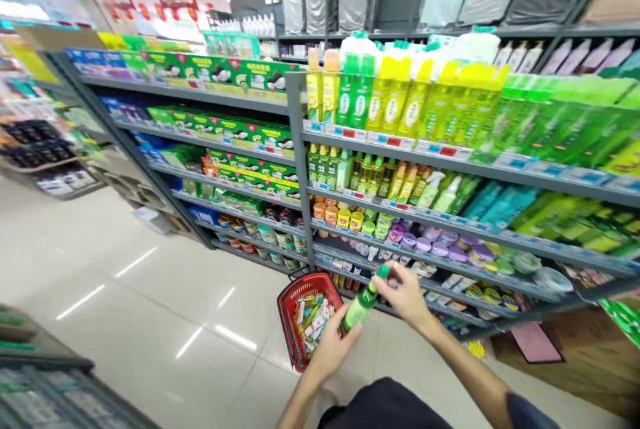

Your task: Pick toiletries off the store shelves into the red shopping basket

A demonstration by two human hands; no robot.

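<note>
A slim green bottle (pixel 357 311) with a pale green label is tilted in front of me, above the floor. My left hand (pixel 336 344) is closed around its lower part. At the upper end, the fingers of my right hand (pixel 404 292) pinch the green cap (pixel 383 272). Whether the cap is still joined to the neck, I cannot tell. Just beyond my left hand, a red shopping basket (pixel 284 309) stands on the floor, holding several small packages and tubes.
Ahead runs a grey shelf unit (pixel 297 142) with green and yellow bottles (pixel 410 99), boxes (pixel 220 76) and small tubs (pixel 345 217). Cardboard boxes (pixel 585 362) are at the lower right. Another shelf (pixel 45 362) edges in at the lower left. Glossy tiled floor (pixel 200 322) lies between.
</note>
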